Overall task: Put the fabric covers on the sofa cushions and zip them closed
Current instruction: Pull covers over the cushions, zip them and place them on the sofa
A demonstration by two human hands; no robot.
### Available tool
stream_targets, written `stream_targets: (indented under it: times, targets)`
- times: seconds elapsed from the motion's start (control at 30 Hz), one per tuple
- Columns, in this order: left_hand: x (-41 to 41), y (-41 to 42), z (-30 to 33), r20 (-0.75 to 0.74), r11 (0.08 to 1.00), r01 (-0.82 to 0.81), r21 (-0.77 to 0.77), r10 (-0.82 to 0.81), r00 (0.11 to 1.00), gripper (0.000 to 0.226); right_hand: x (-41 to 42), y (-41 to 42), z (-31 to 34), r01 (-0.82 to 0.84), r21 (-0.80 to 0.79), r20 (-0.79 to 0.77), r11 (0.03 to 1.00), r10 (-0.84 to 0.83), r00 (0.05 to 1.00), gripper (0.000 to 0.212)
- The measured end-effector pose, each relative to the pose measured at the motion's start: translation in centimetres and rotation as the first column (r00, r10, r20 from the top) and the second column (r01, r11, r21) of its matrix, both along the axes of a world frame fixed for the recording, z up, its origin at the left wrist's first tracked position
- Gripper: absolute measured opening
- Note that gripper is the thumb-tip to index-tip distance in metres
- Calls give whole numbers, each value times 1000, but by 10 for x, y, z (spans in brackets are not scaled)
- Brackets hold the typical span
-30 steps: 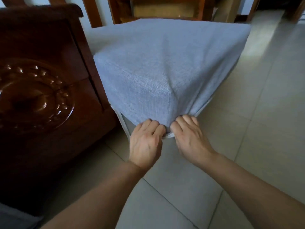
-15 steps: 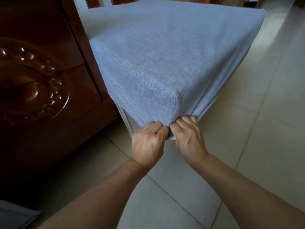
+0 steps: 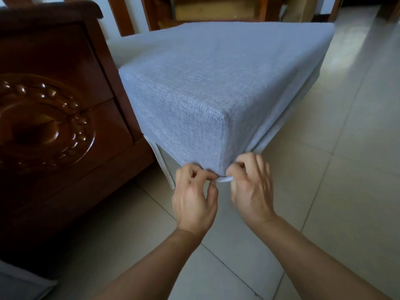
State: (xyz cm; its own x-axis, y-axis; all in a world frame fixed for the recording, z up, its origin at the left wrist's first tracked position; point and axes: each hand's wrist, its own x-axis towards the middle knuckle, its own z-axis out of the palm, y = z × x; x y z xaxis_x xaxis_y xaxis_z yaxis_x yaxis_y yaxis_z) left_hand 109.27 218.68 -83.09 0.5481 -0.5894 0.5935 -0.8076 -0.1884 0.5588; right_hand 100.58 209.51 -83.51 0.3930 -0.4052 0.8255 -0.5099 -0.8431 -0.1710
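The cushion point(image 3: 216, 87) stands on the tiled floor point(image 3: 335, 180), with its left side just beside the dark carved wooden sofa frame point(image 3: 54, 126). The grey fabric cover point(image 3: 194, 118) is pulled over the cushion and reaches down to its near bottom corner. At this corner both hands meet. The left hand point(image 3: 194, 198) pinches the lower edge of the cover between thumb and curled fingers. The right hand point(image 3: 251, 187), close beside it, has its fingers curled around the same edge, where a pale strip point(image 3: 224, 179) of the hem shows between the hands. On the cover and the frame no label or writing can be read.
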Motion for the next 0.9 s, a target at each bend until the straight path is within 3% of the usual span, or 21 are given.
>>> stream_targets:
  times: [0.1,0.2,0.27,0.33,0.4,0.47,0.53,0.7,0.9]
  targets:
    - [-10,-5,2,-308,993,-108,-47,89,947,16,-8,5,-6,-38,208,36,977,31,999,11]
    - [-13,-10,3,-562,982,-187,-35,135,816,20,-13,8,-10,-90,549,149,831,9,989,4]
    - [-16,-13,8,-759,984,-157,-81,42,650,21,-12,7,-10,-195,766,255,613,-11,967,10]
    - [-21,-18,16,-900,977,-165,-136,-52,432,26,-6,2,-6,-366,867,421,337,-104,901,21]
    - [-23,-22,24,-956,966,-215,-144,-80,282,27,3,-4,0,-544,826,564,147,-227,794,23]
    - [-24,-23,27,-976,963,-228,-143,-100,193,17,12,-8,7,-643,765,623,35,-293,725,18]
    - [-23,-22,27,-984,974,-198,-113,-81,161,13,15,-10,8,-675,738,633,-26,-324,704,10]
    - [-13,-14,17,-986,994,-95,-62,-46,162,27,16,-9,1,-596,800,537,-67,-364,761,24]
    - [-18,-12,26,-956,996,-85,-20,6,295,11,17,-10,2,-579,815,537,-16,-353,766,27]
